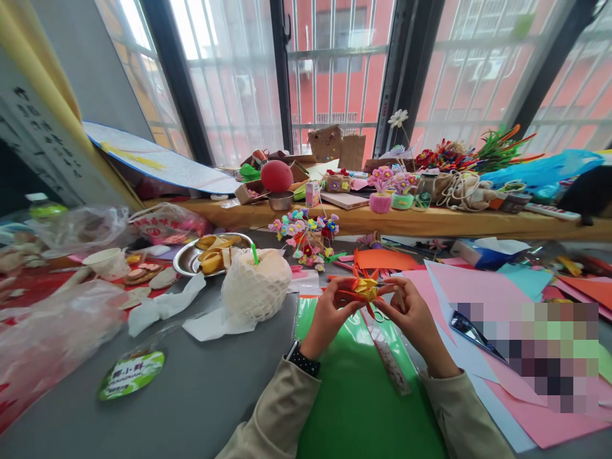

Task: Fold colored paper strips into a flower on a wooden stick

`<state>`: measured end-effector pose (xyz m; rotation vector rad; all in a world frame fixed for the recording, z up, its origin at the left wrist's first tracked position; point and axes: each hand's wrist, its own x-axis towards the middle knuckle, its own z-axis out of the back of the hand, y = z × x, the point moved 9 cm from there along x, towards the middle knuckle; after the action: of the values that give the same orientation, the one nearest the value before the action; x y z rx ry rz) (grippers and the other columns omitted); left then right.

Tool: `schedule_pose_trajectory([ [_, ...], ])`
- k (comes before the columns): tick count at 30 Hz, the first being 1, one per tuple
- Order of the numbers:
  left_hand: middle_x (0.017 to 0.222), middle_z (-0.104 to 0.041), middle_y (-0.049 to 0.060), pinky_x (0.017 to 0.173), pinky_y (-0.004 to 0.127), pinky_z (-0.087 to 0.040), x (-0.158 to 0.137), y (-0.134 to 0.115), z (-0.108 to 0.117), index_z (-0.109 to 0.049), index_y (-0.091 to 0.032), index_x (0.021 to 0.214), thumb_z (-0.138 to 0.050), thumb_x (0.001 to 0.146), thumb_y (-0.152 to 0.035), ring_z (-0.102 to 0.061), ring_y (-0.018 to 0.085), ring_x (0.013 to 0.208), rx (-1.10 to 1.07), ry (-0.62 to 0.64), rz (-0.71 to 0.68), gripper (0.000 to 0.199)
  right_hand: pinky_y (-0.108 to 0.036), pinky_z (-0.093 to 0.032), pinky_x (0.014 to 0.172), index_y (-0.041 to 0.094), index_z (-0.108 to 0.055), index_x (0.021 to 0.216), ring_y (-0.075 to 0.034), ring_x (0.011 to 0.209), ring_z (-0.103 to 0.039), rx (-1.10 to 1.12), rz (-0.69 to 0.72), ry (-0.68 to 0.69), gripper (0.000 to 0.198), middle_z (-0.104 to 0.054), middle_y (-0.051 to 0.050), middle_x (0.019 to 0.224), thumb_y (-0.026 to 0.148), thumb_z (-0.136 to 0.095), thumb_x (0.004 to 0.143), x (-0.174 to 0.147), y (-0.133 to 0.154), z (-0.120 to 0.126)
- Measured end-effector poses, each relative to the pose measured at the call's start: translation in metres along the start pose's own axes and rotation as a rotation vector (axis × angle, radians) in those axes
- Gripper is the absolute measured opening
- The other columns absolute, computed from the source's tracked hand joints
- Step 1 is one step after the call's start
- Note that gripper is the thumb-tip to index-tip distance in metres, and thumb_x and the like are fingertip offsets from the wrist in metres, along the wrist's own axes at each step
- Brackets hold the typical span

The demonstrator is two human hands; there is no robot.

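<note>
Over the green mat [354, 408], a folded paper flower [366, 290] with orange-red pointed petals and a yellow middle is held up between my hands. My left hand [329, 319] grips its left side, thumb below and fingers behind. At its right edge, the thumb and fingers of my right hand [415, 313] are closed on the paper; the exact spot they pinch is partly hidden. A patterned ruler [389, 357] lies on the mat below. The handles of a pair of scissors [379, 315] show just beneath the flower.
Left of the mat stand a peeled coconut [257, 284] in foam net with a green straw, and a metal bowl [179, 258] of fruit pieces. Pink and white paper sheets [478, 389] and a phone [478, 335] lie right. Small craft flowers [306, 236] stand behind; a cluttered ledge [229, 217] runs along the window.
</note>
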<state>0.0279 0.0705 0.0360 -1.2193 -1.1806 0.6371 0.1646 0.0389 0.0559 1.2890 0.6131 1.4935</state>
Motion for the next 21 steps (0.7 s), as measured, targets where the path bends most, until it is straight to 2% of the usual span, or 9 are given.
schedule_pose_trajectory([
  [2,0.095,-0.057,0.007,0.072,0.028,-0.048,-0.001,-0.003,-0.003,-0.046,-0.017,0.101,-0.062,0.065,-0.022,-0.058,0.016,0.081,-0.017,0.035,-0.007,0.04,-0.018,-0.031,0.037,0.019,-0.044,0.108,-0.004,0.041,-0.032,-0.027,0.018,0.024,0.046,-0.057,-0.003,0.084,0.037,-0.057,0.068,0.0,0.003,-0.001],
  [6,0.1,-0.055,0.008,0.078,0.032,-0.047,-0.003,-0.008,-0.011,-0.045,-0.019,0.103,-0.062,0.065,-0.021,-0.056,0.017,0.087,0.002,0.108,-0.003,0.042,-0.018,-0.029,0.037,0.018,-0.052,0.107,-0.006,0.041,-0.032,-0.123,0.021,0.096,0.041,-0.05,0.003,0.06,0.037,-0.054,0.07,-0.001,0.007,-0.004],
  [8,0.105,-0.052,0.008,0.078,0.032,-0.047,-0.004,-0.008,-0.013,-0.044,-0.02,0.105,-0.063,0.064,-0.021,-0.055,0.018,0.09,0.022,0.125,-0.002,0.045,-0.018,-0.029,0.038,0.017,-0.055,0.103,-0.006,0.042,-0.033,-0.14,0.028,0.109,0.039,-0.045,0.004,0.054,0.037,-0.056,0.069,-0.001,0.007,-0.005],
  [13,0.103,-0.054,0.008,0.076,0.032,-0.048,-0.003,-0.003,-0.011,-0.048,-0.019,0.106,-0.064,0.063,-0.022,-0.056,0.018,0.089,0.029,0.112,0.017,0.046,-0.018,-0.029,0.039,0.016,-0.057,0.095,-0.006,0.044,-0.032,-0.109,0.033,0.14,0.035,-0.044,0.004,0.056,0.037,-0.059,0.067,-0.001,0.005,-0.008],
  [21,0.107,-0.056,0.008,0.079,0.034,-0.047,0.0,0.003,-0.007,-0.051,-0.019,0.107,-0.065,0.061,-0.019,-0.056,0.02,0.091,-0.083,0.093,0.083,0.048,-0.019,-0.028,0.036,0.017,-0.054,0.103,-0.006,0.04,-0.032,-0.109,0.026,0.141,0.042,-0.044,0.004,0.054,0.037,-0.059,0.067,-0.001,0.0,-0.011],
])
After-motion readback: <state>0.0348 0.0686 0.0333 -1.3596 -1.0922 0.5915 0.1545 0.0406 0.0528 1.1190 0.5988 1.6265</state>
